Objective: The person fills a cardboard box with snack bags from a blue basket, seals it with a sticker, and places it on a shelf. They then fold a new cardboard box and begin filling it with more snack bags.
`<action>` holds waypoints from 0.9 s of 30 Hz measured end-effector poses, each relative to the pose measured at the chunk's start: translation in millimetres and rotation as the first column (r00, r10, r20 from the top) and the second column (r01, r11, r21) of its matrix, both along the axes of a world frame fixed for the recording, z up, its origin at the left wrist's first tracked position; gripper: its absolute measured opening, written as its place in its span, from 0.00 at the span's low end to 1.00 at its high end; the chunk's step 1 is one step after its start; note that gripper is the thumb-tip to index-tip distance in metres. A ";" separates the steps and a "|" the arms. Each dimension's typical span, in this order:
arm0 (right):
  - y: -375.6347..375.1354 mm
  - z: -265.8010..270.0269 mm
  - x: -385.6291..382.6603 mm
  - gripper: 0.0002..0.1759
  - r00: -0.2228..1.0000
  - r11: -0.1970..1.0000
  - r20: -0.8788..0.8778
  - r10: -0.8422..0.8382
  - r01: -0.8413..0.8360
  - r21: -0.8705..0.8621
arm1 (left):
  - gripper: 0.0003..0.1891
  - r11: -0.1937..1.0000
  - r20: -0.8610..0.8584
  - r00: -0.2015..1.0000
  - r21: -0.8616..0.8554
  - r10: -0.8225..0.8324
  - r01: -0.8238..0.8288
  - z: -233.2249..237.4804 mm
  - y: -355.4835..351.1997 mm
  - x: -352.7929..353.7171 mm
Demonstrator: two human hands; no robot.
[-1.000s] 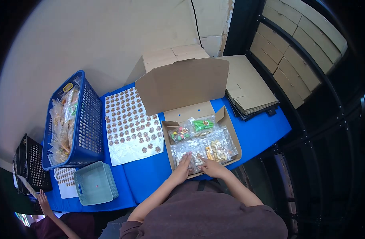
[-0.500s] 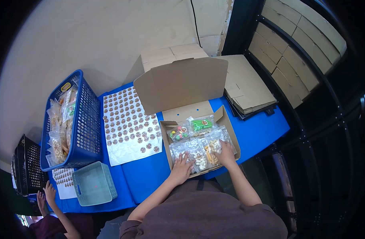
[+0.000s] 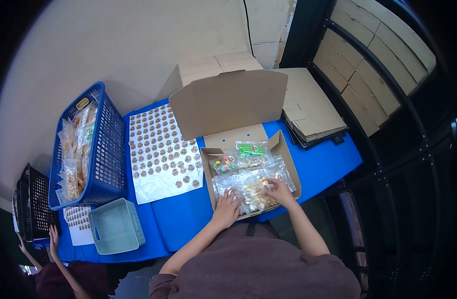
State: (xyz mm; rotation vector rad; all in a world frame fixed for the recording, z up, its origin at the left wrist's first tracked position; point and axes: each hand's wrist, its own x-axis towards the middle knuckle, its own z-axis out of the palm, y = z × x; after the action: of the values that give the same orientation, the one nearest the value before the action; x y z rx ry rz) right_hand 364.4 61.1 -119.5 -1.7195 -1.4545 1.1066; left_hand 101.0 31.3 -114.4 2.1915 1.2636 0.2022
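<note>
An open cardboard box with its lid up sits on the blue table in front of me. Clear snack bags lie inside it: one with green pieces, one with coloured sweets, and pale snack bags nearer me. My left hand rests flat on the near-left bag with fingers spread. My right hand pinches the edge of the near-right snack bag and lifts it a little.
A sticker sheet lies left of the box. A blue basket of snack bags, a small teal basket and a black crate stand further left. Flat cardboard is stacked at right. Another person's hand shows at lower left.
My right hand has moved from the box's near edge to the right side and taken hold of the near-right bag, which has shifted. My left hand stays on the left bag.
</note>
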 end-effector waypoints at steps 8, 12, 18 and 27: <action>-1.7 25.8 -4.0 0.24 0.786 0.993 0.615 -0.064 -0.013 0.120 | 0.22 1.000 0.014 1.000 0.017 0.019 -0.019 0.1 0.2 -0.4; 2.7 46.7 -9.5 0.25 0.851 0.936 0.486 0.198 -0.017 -0.352 | 0.21 1.000 -0.023 1.000 0.005 0.012 -0.012 3.4 1.1 -0.2; 26.4 34.0 -38.2 0.23 0.779 0.987 0.627 0.009 -0.108 0.120 | 0.21 0.998 0.047 0.998 0.031 0.044 -0.046 4.8 -1.5 -0.1; 99.9 -19.9 -52.4 0.29 0.726 0.933 0.656 0.207 -0.348 0.090 | 0.19 0.994 0.211 0.975 0.058 0.076 -0.090 25.7 1.5 -4.7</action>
State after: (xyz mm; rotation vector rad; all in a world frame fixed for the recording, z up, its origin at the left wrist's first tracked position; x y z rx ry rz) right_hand 312.0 161.0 -139.3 -1.8504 -2.2257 0.4590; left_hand 96.2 32.8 -88.7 2.1109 1.2461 0.5017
